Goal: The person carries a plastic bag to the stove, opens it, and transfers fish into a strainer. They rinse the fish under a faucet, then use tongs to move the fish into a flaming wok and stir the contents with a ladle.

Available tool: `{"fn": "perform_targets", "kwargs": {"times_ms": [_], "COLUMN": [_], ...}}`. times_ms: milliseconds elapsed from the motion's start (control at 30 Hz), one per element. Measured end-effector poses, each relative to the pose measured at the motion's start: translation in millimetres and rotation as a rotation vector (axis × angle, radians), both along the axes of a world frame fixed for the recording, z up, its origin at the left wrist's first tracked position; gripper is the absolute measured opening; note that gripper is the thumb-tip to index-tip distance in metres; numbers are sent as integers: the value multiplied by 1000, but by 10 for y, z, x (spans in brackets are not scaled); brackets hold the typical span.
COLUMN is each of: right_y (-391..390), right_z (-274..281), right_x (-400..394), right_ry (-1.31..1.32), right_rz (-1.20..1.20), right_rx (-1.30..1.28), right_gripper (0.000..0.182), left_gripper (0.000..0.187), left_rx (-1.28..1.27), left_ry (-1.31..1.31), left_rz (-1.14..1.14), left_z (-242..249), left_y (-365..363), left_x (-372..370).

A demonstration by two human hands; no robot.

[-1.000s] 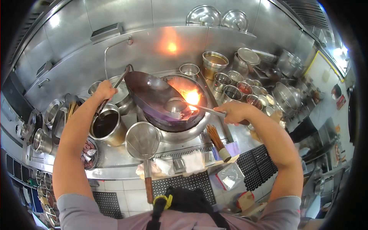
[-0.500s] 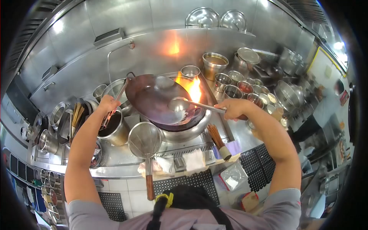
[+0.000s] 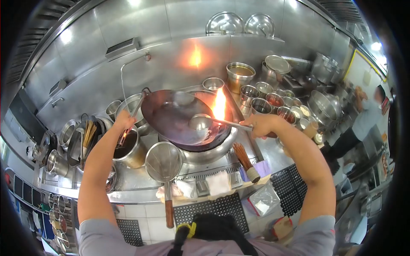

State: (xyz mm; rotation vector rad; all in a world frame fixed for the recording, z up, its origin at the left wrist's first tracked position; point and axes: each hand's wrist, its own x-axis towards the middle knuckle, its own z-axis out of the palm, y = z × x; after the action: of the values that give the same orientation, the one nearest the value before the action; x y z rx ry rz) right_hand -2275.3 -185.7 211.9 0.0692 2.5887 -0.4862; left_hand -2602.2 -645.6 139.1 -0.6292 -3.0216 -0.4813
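Observation:
My left hand (image 3: 124,121) is closed round a metal wok handle (image 3: 137,104) that reaches up to the loop on the rim of a dark wok (image 3: 171,115). The wok is tilted over a round burner ring (image 3: 209,155), and a tall flame (image 3: 219,104) rises by its right side. In my right hand (image 3: 265,125) is the grip of a long ladle (image 3: 199,123), its bowl inside the wok. Whatever little food lies in the wok is too indistinct to name.
A wire strainer (image 3: 164,161) lies across the counter's front edge, near a bamboo brush (image 3: 247,164). Deep pots (image 3: 132,153) stand on the left. On the right are several sauce containers (image 3: 274,99) and a tall soup pot (image 3: 240,77). Another person (image 3: 368,115) stands far right.
The flame has become narrower and sits further right of the wok. The wok has shifted slightly within its tilt. Another person has come into clearer view at the far right.

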Motion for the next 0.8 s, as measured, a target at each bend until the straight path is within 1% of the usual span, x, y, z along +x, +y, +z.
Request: {"fn": "perform_targets", "kwargs": {"times_ms": [33, 67, 133, 167, 267, 367, 467, 567, 667, 700, 767, 800], "right_y": [5, 18, 41, 58, 81, 47, 85, 178, 127, 100, -76, -22], "right_z": [22, 30, 38, 27, 27, 108, 146, 102, 131, 156, 332, 274], "right_x": [-14, -37, -113, -158, -267, -316, -434, -600, -680, -677, -603, -643], "right_ry": [-34, -38, -42, -42, -41, -91, -55, -128, -135, -142, -157, -157], "right_rz": [-6, 4, 30, 67, 101, 59, 189, 88, -5, -30, -81, -25], "right_rx": [-2, 0, 6, 17, 22, 53, 28, -97, -75, -58, -30, -28], "right_gripper": [63, 64, 66, 77, 77, 76, 77, 77, 68, 67, 65, 65], "left_gripper": [33, 32, 32, 32, 34, 31, 31, 32, 32, 33, 34, 35], "left_rx": [29, 57, 116, 76, 104, -11, -1, -103, -177, -151, -105, -113], "left_ry": [-11, -74, -199, -176, -189, -47, -64, -11, 136, 98, 24, 61], "left_rz": [-5, 8, 41, 51, 118, 36, 64, 41, -13, 2, 29, -1], "left_z": [33, 124, 398, 475, 630, 631, 587, 648, 482, 434, 518, 493], "left_y": [-61, -103, -144, -158, -165, -117, 20, 209, 223, 176, 163, 131], "left_x": [103, 251, 609, 719, 887, 647, 331, 221, 43, 10, 168, 165]}}
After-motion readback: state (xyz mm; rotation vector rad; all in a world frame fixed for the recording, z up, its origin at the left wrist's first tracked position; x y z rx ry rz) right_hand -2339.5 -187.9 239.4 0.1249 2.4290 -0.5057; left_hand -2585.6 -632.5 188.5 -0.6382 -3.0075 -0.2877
